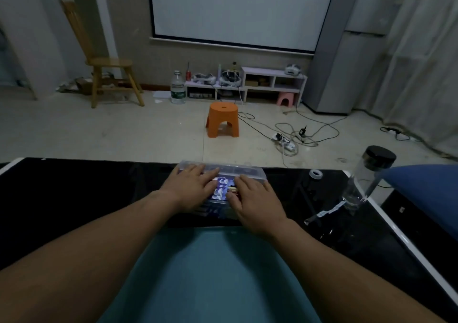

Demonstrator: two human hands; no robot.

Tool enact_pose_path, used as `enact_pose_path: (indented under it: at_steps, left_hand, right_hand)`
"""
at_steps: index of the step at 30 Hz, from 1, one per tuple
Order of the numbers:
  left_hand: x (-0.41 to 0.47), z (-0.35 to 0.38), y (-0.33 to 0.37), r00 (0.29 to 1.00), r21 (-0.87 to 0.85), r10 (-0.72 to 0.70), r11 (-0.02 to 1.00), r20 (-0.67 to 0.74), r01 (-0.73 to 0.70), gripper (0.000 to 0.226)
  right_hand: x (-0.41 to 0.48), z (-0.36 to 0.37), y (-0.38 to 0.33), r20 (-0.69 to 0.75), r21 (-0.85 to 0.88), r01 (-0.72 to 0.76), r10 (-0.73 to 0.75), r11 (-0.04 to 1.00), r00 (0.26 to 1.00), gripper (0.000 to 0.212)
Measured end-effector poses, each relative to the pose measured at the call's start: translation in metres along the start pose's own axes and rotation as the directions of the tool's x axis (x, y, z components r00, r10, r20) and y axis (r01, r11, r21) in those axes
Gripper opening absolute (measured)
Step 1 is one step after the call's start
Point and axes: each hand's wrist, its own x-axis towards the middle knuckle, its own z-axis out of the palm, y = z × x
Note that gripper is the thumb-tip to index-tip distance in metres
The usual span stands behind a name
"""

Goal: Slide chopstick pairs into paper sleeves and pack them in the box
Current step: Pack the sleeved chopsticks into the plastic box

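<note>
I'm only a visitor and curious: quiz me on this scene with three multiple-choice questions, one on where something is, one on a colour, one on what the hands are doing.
1. Where is the clear bottle with the black lid?
A. on the floor
B. on the table, right of the hands
C. on a wooden chair

2. What colour is the stool nearest the table?
A. orange
B. green
C. black

3. What are the hands doing?
A. lifting the bottle
B. hanging at the person's sides
C. resting on the blue sleeves and clear box

Answers: B, the bottle stands on the black tabletop to the right. A, the stool is plainly orange. C, the left hand and right hand lie with fingers out over the sleeves and box.
</note>
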Motion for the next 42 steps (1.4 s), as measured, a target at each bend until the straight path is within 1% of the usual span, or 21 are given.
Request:
enact_pose_path:
  at_steps: [3,4,6,8,9,14,18,20,24,26,28,30,31,32,33,34,35,36,37,39,42]
  left_hand:
    - [-0.004,0.006,0.004,0.998,0.003,-0.049,0.999,-0.031,0.049,0.057]
    - [-0.007,0.008,0.005,0.997,0.002,-0.065,0.998,-0.028,0.065,0.057]
    - [-0.010,0.010,0.007,0.997,0.005,-0.081,0.997,-0.016,0.081,0.058]
    - [-0.012,0.008,0.007,0.997,-0.005,-0.082,0.997,0.006,0.082,0.059]
    - [-0.012,0.006,0.006,0.996,-0.010,-0.082,0.997,0.019,0.082,0.059]
    - [-0.007,0.002,0.008,0.994,-0.011,-0.073,0.997,0.082,0.075,0.061]
    - [-0.007,0.006,0.007,0.997,-0.011,-0.048,0.999,0.057,0.048,0.063]
    - [-0.005,0.006,0.004,0.996,-0.010,-0.038,0.999,0.077,0.039,0.064]
    - [0.000,0.005,0.003,0.991,-0.017,-0.040,0.999,0.124,0.043,0.065]
    - [-0.003,0.004,0.003,0.994,-0.022,-0.033,0.999,0.105,0.035,0.065]
    - [-0.007,0.000,0.002,0.999,-0.029,-0.010,1.000,0.048,0.012,0.065]
    - [-0.008,-0.008,-0.002,0.990,-0.074,-0.065,0.996,-0.123,0.056,0.061]
    - [-0.008,-0.013,-0.004,0.966,-0.155,-0.156,0.980,-0.208,0.125,0.059]
    - [-0.005,-0.014,-0.010,0.930,-0.272,-0.280,0.938,-0.236,0.214,0.058]
    - [-0.004,-0.014,-0.016,0.889,-0.392,-0.413,0.865,-0.201,0.313,0.059]
    - [-0.002,-0.011,-0.022,0.848,-0.500,-0.518,0.766,-0.112,0.403,0.059]
    - [0.000,-0.006,-0.028,0.813,-0.592,-0.582,0.655,-0.001,0.469,0.059]
    - [0.000,0.000,-0.030,0.798,-0.672,-0.594,0.551,0.101,0.495,0.058]
    - [0.000,0.006,-0.030,0.797,-0.739,-0.584,0.468,0.153,0.485,0.056]
    - [0.000,0.017,-0.033,0.803,-0.823,-0.576,0.374,0.155,0.428,0.049]
    - [-0.002,0.023,-0.037,0.805,-0.904,-0.564,0.227,0.182,0.363,0.039]
  right_hand:
    - [0.011,-0.005,-0.006,-0.084,-0.033,-0.002,0.000,0.999,0.996,0.055]
    - [0.014,-0.006,-0.008,-0.075,-0.010,0.002,-0.002,1.000,0.997,0.056]
    - [0.020,-0.007,-0.012,0.040,0.021,-0.002,0.002,1.000,0.999,0.066]
    - [0.023,-0.007,-0.014,0.159,0.010,-0.004,0.002,1.000,0.987,0.069]
    - [0.023,-0.008,-0.015,0.189,0.008,-0.008,0.006,1.000,0.982,0.069]
    - [0.025,-0.010,-0.017,0.234,-0.035,-0.033,0.041,0.999,0.971,0.068]
    - [0.026,-0.007,-0.022,0.201,-0.090,-0.004,0.022,0.996,0.979,0.067]
    - [0.027,-0.004,-0.023,0.204,-0.057,0.011,0.001,0.998,0.979,0.066]
    - [0.028,-0.003,-0.023,0.267,-0.029,-0.012,0.019,0.999,0.964,0.067]
    - [0.029,-0.010,-0.025,0.243,-0.010,-0.020,0.022,1.000,0.970,0.067]
    - [0.030,-0.015,-0.026,0.152,0.026,-0.020,0.016,0.999,0.988,0.067]
    - [0.028,-0.013,-0.025,0.112,0.015,0.019,-0.021,1.000,0.993,0.066]
    - [0.027,-0.011,-0.025,0.137,0.003,0.039,-0.039,0.999,0.990,0.066]
    - [0.024,-0.008,-0.023,0.175,-0.003,0.046,-0.045,0.999,0.984,0.066]
    - [0.022,-0.006,-0.022,0.202,0.000,0.044,-0.043,0.999,0.978,0.067]
    - [0.020,-0.004,-0.021,0.212,0.002,0.036,-0.035,0.999,0.977,0.067]
    - [0.022,-0.003,-0.021,0.213,0.008,0.031,-0.032,0.999,0.977,0.067]
    - [0.022,-0.002,-0.020,0.213,0.015,0.031,-0.033,0.999,0.976,0.066]
    - [0.022,-0.003,-0.021,0.212,0.009,0.033,-0.034,0.999,0.977,0.066]
    - [0.024,-0.001,-0.021,0.203,0.002,0.038,-0.038,0.999,0.979,0.065]
    - [0.025,0.000,-0.021,0.234,0.015,0.022,-0.025,1.000,0.972,0.064]
